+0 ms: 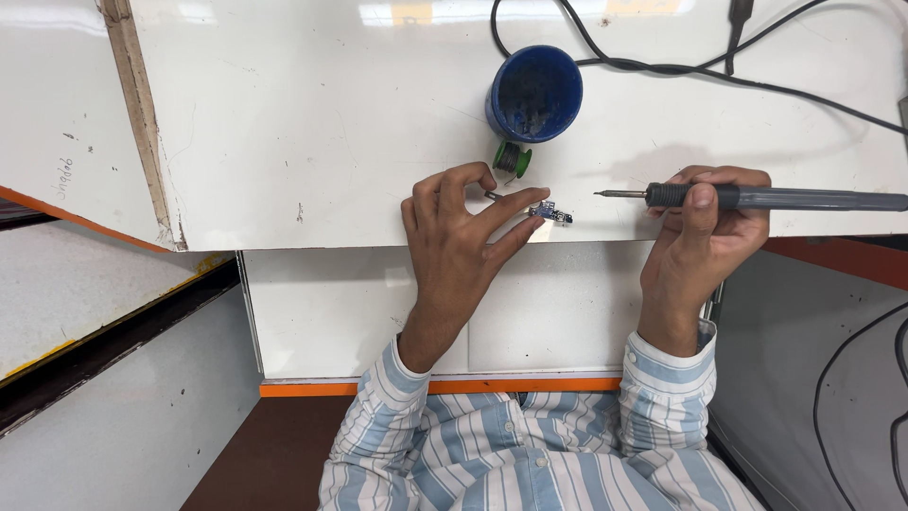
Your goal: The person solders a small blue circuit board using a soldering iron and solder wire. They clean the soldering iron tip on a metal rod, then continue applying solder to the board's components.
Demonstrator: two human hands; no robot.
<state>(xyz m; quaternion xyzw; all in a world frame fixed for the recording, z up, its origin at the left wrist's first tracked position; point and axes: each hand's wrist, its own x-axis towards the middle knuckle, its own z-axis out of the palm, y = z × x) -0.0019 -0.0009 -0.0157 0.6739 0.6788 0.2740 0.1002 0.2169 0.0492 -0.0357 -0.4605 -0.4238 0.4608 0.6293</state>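
Glossy white table (331,123) (scuffed), matt grey plastic soldering iron (804,199), metal tip.

We cannot make out the tiny blue circuit board (551,213) parts, and the soldering iron (757,198) runs off the right edge

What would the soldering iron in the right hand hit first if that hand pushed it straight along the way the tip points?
Probably the small blue circuit board, just left of and slightly below the soldering iron tip, and behind it the left hand fingers. The right hand may hold the tip above the board; height is unclear.
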